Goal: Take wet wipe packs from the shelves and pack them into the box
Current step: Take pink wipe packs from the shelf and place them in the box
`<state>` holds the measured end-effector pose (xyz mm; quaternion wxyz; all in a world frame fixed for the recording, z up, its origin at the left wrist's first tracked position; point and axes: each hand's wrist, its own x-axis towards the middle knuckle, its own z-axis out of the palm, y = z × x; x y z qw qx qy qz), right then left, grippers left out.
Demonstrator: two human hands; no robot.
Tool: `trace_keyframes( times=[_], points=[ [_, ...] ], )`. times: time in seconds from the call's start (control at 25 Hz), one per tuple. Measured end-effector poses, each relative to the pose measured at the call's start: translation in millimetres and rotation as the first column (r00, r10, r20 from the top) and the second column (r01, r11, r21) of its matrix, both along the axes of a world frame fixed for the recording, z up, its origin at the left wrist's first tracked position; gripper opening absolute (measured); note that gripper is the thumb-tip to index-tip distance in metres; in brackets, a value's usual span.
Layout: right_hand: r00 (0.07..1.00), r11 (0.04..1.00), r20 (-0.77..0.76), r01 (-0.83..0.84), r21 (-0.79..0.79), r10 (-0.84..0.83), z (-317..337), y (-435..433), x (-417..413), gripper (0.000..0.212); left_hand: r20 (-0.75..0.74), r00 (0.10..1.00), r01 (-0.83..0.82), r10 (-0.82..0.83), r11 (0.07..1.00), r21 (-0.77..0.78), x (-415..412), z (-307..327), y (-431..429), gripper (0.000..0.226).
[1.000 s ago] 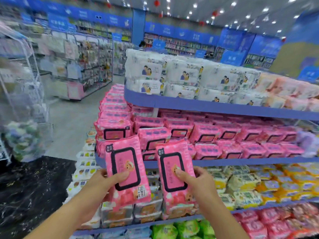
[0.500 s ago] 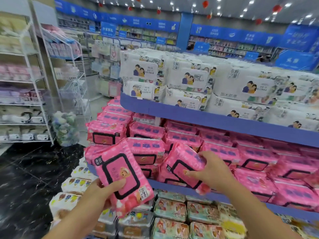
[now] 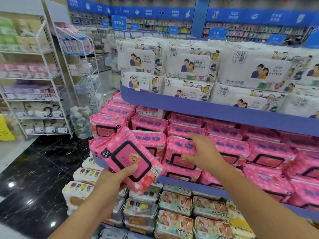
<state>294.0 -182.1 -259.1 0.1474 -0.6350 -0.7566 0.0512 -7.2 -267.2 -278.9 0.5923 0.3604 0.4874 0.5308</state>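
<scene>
While my left hand [image 3: 119,178] grips one pink wet wipe pack [image 3: 133,157] from below, with the thumb pressed on its dark-framed lid, my right hand [image 3: 205,152] is open, fingers spread and holding nothing, just in front of the pink packs [image 3: 229,147] stacked on the middle blue shelf [image 3: 179,182]. White packs [image 3: 189,66] lie on the upper blue shelf [image 3: 224,111].

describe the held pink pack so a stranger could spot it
Start at the blue shelving, middle tier, full of pink packs. Before its left end, the left hand holds one pack. Only it is off the shelf, tilted, bear lid fully showing.
</scene>
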Motion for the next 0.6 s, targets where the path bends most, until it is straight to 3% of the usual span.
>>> trace_keyframes(
  times=[0.08, 0.16, 0.2, 0.28, 0.4, 0.48, 0.6],
  points=[
    [0.916, 0.998, -0.400, 0.044, 0.034, -0.026, 10, -24, -26, 0.065, 0.045, 0.999, 0.016, -0.016, 1.000, 0.001, 5, 1, 1, 0.057],
    [0.632, 0.988, -0.770, -0.044, -0.147, -0.087, 19, -53, -65, 0.057, 0.109, 0.994, 0.026, -0.027, 1.000, 0.009, 10, 6, -1, 0.051],
    [0.506, 0.963, -0.854, -0.144, -0.227, -0.125, 20, -64, -84, 0.058, 0.142, 0.990, 0.025, -0.026, 1.000, 0.008, 10, 10, -3, 0.048],
    [0.409, 0.927, -0.896, -0.240, -0.287, -0.172, 20, -72, -111, 0.062, 0.178, 0.983, 0.036, -0.036, 0.999, 0.006, 8, 21, -7, 0.047],
    [0.280, 0.928, -0.943, -0.270, -0.258, -0.180, 33, -65, -142, 0.066, 0.172, 0.985, 0.012, -0.024, 0.997, 0.075, -19, 38, -6, 0.056],
    [0.275, 0.920, -0.945, -0.294, -0.258, -0.177, 43, -55, -165, 0.074, 0.158, 0.987, -0.052, 0.035, 0.993, 0.110, -61, 47, 7, 0.069],
    [0.275, 0.906, -0.940, -0.312, -0.286, -0.202, 49, -34, -201, 0.080, 0.097, 0.995, -0.026, 0.017, 0.995, 0.093, -133, 53, 31, 0.068]
  ],
)
